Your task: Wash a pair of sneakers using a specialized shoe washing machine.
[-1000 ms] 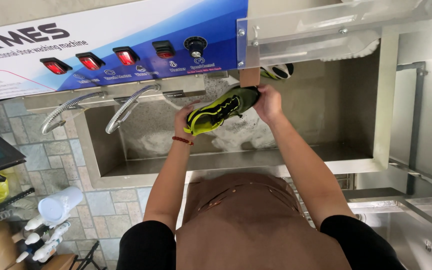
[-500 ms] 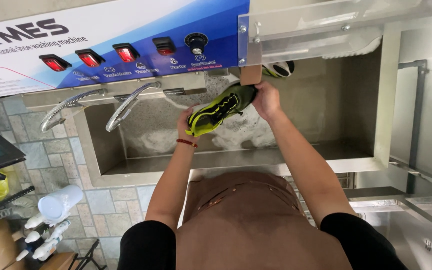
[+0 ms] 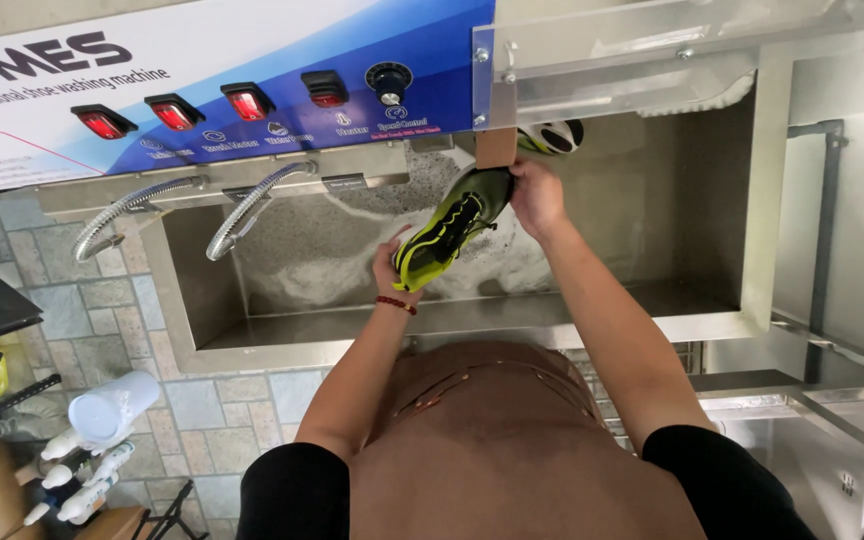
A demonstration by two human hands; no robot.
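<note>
Both arms raised – left hand (image 3: 392, 268), right hand (image 3: 535, 195) grip green shoe (image 3: 449, 226) over sink (image 3: 452, 325).

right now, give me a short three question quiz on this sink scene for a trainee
1. True or false: both hands hold the lime-green and black sports shoe over the steel sink basin.
2. Which hand grips the toe end nearer the person? A left hand B right hand
3. How many flexible metal hoses hang over the basin's left side?

Key: 1 true; 2 A; 3 two
</note>
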